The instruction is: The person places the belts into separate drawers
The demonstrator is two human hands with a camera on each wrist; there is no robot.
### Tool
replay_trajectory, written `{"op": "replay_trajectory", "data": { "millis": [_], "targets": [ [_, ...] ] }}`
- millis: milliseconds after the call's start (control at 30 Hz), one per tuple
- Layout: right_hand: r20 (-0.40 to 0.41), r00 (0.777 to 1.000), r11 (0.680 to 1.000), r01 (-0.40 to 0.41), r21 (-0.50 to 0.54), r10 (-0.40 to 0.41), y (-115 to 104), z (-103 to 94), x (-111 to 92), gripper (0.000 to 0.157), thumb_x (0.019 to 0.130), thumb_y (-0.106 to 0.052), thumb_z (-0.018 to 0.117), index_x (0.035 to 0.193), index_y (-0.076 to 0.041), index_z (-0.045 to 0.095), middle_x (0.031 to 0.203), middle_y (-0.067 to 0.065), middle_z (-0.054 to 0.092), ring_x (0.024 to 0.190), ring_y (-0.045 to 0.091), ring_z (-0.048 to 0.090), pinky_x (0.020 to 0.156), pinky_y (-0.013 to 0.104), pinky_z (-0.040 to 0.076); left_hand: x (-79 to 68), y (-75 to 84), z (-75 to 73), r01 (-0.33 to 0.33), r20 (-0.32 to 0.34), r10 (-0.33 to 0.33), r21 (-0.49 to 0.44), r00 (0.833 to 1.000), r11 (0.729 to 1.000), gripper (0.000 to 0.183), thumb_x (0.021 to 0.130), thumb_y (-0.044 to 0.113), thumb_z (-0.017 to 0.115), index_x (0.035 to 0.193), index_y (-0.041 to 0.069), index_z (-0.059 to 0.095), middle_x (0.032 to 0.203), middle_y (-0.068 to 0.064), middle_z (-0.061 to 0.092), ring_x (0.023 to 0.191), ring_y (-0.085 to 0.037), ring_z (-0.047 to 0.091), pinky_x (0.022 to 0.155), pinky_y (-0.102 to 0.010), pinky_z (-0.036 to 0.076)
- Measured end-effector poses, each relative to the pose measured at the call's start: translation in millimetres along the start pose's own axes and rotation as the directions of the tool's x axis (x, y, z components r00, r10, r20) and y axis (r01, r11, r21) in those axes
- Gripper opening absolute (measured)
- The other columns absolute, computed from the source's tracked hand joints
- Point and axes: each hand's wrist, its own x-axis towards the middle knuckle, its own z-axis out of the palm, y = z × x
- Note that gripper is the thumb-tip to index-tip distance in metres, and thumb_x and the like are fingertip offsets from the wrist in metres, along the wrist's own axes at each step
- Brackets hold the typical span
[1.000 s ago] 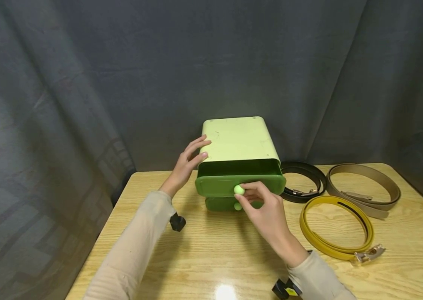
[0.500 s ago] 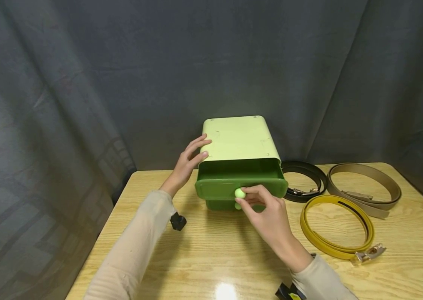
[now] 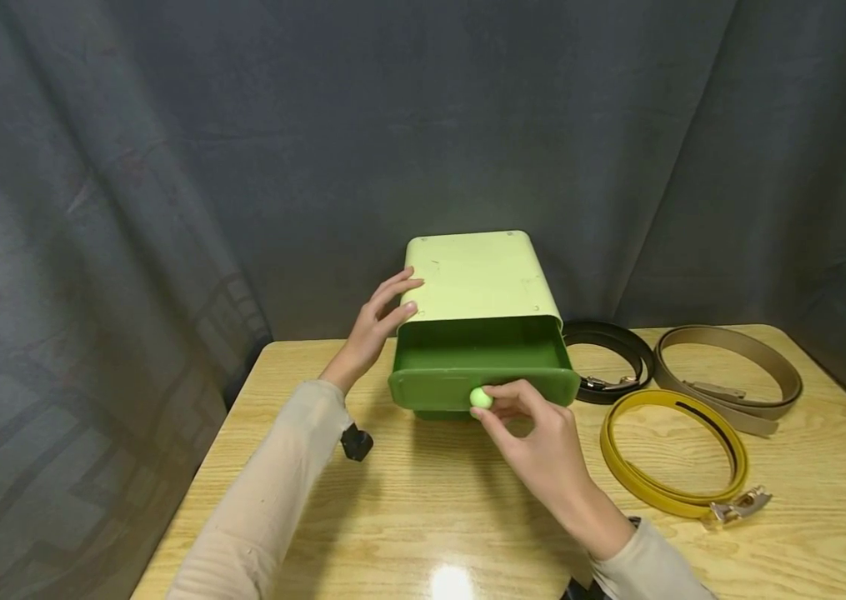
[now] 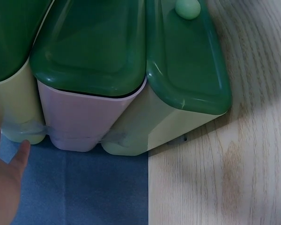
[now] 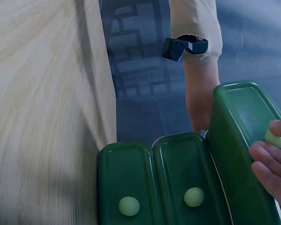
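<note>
A small stacked drawer cabinet (image 3: 477,275) with a pale yellow-green top stands at the back of the table. Its green top drawer (image 3: 426,390) is pulled out and looks bare inside. My right hand (image 3: 543,446) pinches that drawer's round light-green knob (image 3: 480,398) between thumb and fingers. At the cabinet's upper left edge rests my left hand (image 3: 372,332), fingers extended against the casing. The right wrist view shows two lower drawers, a middle drawer (image 5: 180,164) and a bottom drawer (image 5: 126,171), both pushed in. A pink middle casing (image 4: 82,117) shows in the left wrist view.
Right of the cabinet lie three coiled belts: a black belt (image 3: 621,335), a taupe belt (image 3: 763,367) and a yellow belt (image 3: 621,462) with a metal buckle. Dark curtains (image 3: 423,125) hang close behind the wooden table (image 3: 407,508).
My right hand has drawn the top drawer further out toward me, and more of its inside shows. The left hand keeps its place on the cabinet.
</note>
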Motion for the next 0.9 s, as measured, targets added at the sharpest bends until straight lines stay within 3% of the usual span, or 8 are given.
{"op": "replay_trajectory", "data": {
  "millis": [467, 667, 900],
  "targets": [
    [0.031, 0.999, 1.0, -0.005, 0.021, 0.004, -7, -6.5, -6, 0.032, 0.073, 0.008, 0.083, 0.098, -0.005, 0.068, 0.09, 0.004, 0.074, 0.074, 0.011, 0.069, 0.066, 0.017, 0.055, 2.2, 1.3, 0.1, 0.03, 0.018, -0.03, 0.02, 0.999, 0.999, 0.045, 0.101, 0.012, 0.049, 0.144, -0.003, 0.046, 0.162, -0.013, 0.022, 0.149, -0.028, 0.016, 0.116, -0.059, 0.019],
    [0.016, 0.999, 0.999, 0.037, 0.017, -0.037, -10, -7.5, -11, 0.037, 0.07, 0.009, 0.084, 0.099, -0.006, 0.068, 0.091, 0.004, 0.075, 0.073, 0.012, 0.07, 0.065, 0.017, 0.056, 8.1, -24.6, -1.2, 0.007, 0.009, -0.007, 0.026, 1.0, 1.0, 0.044, 0.102, 0.019, 0.051, 0.144, 0.004, 0.049, 0.161, -0.002, 0.025, 0.148, -0.019, 0.017, 0.116, -0.057, 0.021],
    [0.018, 0.998, 0.999, 0.053, 0.0, -0.053, -12, -8.7, -17, 0.038, 0.068, 0.009, 0.085, 0.099, -0.007, 0.068, 0.091, 0.003, 0.075, 0.073, 0.012, 0.07, 0.065, 0.017, 0.056, 1.6, 0.8, 0.7, 0.041, 0.029, -0.041, 0.021, 0.999, 0.999, 0.045, 0.102, 0.011, 0.05, 0.144, -0.003, 0.046, 0.162, -0.012, 0.022, 0.149, -0.027, 0.015, 0.117, -0.056, 0.019]
  ]
}}
